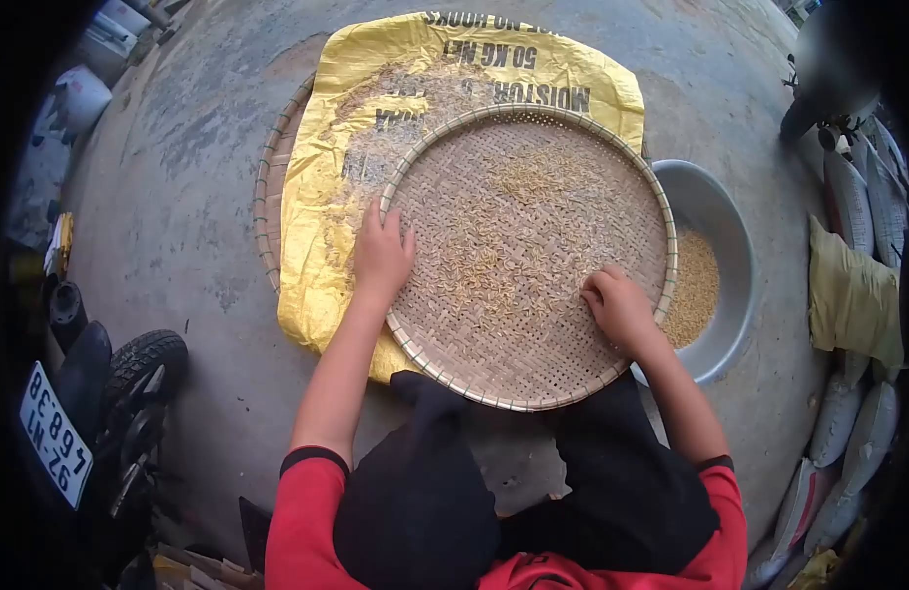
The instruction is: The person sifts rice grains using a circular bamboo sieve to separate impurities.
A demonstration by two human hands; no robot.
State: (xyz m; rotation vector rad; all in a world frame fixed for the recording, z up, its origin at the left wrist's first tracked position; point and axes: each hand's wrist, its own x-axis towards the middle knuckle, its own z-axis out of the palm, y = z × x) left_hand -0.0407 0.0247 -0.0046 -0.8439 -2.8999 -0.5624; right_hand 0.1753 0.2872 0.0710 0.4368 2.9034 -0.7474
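Note:
A round woven tray (pixel 514 369) rests across my knees, with yellowish grains (pixel 489 280) scattered over its surface. At its left rim is my left hand (pixel 384 251), fingers apart and lying over the edge. My right hand (pixel 620 307) is over the right part of the tray, its fingers curled together at the grains; whatever they pinch is too small to make out. Beneath and behind the tray lies a yellow sack (pixel 312 236) with printed letters and husks on it. To the right, partly under the tray's rim, a metal basin (pixel 735 285) holds more grain (pixel 698 285).
Another woven tray (pixel 268 211) shows under the sack's left side. A parked motorbike (pixel 145 383) with a number plate (pixel 56 433) stands at the lower left. Filled sacks (pixel 838 423) are stacked along the right, and another vehicle is partly visible at the upper right.

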